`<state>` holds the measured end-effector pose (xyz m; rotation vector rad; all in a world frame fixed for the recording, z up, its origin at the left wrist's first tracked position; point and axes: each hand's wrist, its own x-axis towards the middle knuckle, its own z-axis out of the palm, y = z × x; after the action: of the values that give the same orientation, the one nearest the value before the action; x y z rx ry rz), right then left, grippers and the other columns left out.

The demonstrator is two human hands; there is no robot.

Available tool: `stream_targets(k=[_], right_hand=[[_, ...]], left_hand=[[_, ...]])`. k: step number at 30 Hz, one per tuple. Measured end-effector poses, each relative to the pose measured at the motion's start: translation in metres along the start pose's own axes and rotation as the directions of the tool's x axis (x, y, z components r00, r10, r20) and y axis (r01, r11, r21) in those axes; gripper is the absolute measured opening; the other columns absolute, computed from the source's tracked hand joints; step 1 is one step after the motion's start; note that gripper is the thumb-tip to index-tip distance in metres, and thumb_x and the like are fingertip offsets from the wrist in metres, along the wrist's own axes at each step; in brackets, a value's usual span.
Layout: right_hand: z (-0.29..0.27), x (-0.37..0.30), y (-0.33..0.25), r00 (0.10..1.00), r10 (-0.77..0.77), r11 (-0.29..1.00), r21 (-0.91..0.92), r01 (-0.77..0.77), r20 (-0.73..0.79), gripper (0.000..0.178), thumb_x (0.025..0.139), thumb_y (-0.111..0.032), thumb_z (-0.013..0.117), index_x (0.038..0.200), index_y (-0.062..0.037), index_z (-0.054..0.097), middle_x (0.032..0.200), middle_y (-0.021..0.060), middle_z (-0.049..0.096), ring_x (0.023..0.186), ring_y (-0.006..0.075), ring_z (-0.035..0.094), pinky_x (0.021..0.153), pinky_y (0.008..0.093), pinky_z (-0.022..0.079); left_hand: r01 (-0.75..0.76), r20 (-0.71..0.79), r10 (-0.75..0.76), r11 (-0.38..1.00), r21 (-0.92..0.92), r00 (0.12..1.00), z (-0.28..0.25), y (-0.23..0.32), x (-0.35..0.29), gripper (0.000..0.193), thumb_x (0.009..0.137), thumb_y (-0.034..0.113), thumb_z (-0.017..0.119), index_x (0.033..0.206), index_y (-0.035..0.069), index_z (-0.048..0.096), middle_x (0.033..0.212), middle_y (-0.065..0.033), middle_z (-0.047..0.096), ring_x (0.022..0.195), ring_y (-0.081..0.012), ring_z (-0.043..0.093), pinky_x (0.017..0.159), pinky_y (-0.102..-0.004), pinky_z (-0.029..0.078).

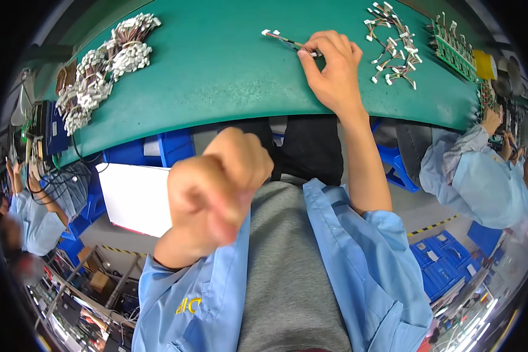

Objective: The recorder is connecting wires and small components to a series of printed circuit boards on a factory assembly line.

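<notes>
Over the green mat, my right hand [334,67] pinches a short cable harness [287,41] between thumb and fingers. Its thin dark and coloured wires stretch out to the left and end in small white connectors. The harness's other end is partly covered by my fingers. My left hand [220,179] is raised in front of my body, near the camera, with its fingers curled in. It is somewhat blurred, and whatever it may hold is hidden. Right of my right hand lies a loose group of similar harnesses [393,50].
Bundled harnesses with white connectors [108,64] are heaped on the left of the green table mat [217,76]. Green circuit boards [454,53] stand at the right, beside a yellow roll [485,64]. A white board [136,198] is below the table edge. Co-workers sit on both sides.
</notes>
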<state>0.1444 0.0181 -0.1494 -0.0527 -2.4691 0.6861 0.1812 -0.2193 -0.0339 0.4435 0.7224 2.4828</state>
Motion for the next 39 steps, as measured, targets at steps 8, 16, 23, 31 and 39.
stream_targets(k=[8, 16, 23, 31, 39], right_hand=[[-0.004, -0.003, 0.006, 0.999, 0.017, 1.000, -0.015, -0.018, -0.029, 0.005, 0.086, -0.013, 0.067, 0.090, -0.0101, 0.065, 0.101, -0.0031, 0.063, 0.089, 0.0153, 0.052, 0.099, 0.0338, 0.027], [-0.003, 0.000, 0.006, 0.999, 0.029, 1.000, 0.010, -0.028, -0.021, 0.006, 0.086, -0.015, 0.065, 0.087, -0.0096, 0.064, 0.098, -0.0016, 0.060, 0.091, 0.0182, 0.051, 0.099, 0.0394, 0.029], [-0.010, 0.004, 0.001, 0.999, 0.044, 0.999, 0.023, -0.044, -0.012, 0.006, 0.085, -0.012, 0.066, 0.090, -0.0093, 0.064, 0.100, -0.0005, 0.063, 0.091, 0.0171, 0.052, 0.098, 0.0350, 0.028], [-0.011, 0.005, -0.007, 1.000, -0.023, 0.992, -0.124, 0.020, -0.019, 0.004, 0.086, -0.013, 0.066, 0.089, -0.0108, 0.064, 0.093, 0.0002, 0.059, 0.090, 0.0196, 0.051, 0.098, 0.0378, 0.030], [-0.007, 0.005, -0.002, 1.000, 0.003, 0.999, -0.049, -0.002, 0.012, 0.005, 0.085, -0.013, 0.066, 0.089, -0.0115, 0.065, 0.091, 0.0001, 0.058, 0.088, 0.0196, 0.051, 0.097, 0.0382, 0.031]], left_hand=[[0.161, -0.092, -0.168, 0.984, -0.075, 0.982, -0.004, -0.014, -0.003, 0.008, 0.091, 0.009, 0.065, 0.089, 0.002, 0.067, 0.093, -0.0113, 0.053, 0.080, -0.0195, 0.042, 0.072, -0.0302, 0.034], [0.221, -0.083, -0.216, 0.973, 0.063, 0.973, -0.008, -0.020, 0.005, 0.005, 0.091, 0.007, 0.062, 0.087, 0.007, 0.060, 0.091, -0.0077, 0.049, 0.080, -0.0171, 0.040, 0.072, -0.0294, 0.033], [0.250, -0.044, -0.270, 0.801, 0.544, 0.962, -0.051, -0.041, 0.011, 0.001, 0.090, 0.001, 0.060, 0.090, 0.001, 0.062, 0.094, -0.0112, 0.059, 0.077, -0.0179, 0.049, 0.072, -0.0275, 0.041], [-0.151, 0.179, -0.338, 0.107, 0.983, 0.924, -0.087, -0.071, 0.013, 0.008, 0.088, 0.002, 0.062, 0.095, -0.001, 0.062, 0.092, -0.0115, 0.061, 0.072, -0.0211, 0.053, 0.071, -0.0291, 0.044], [-0.396, 0.429, -0.207, 0.181, 0.900, 0.879, -0.012, -0.025, 0.047, 0.014, 0.080, 0.000, 0.064, 0.093, 0.004, 0.069, 0.086, -0.0102, 0.063, 0.069, -0.0248, 0.056, 0.070, -0.0328, 0.047]])
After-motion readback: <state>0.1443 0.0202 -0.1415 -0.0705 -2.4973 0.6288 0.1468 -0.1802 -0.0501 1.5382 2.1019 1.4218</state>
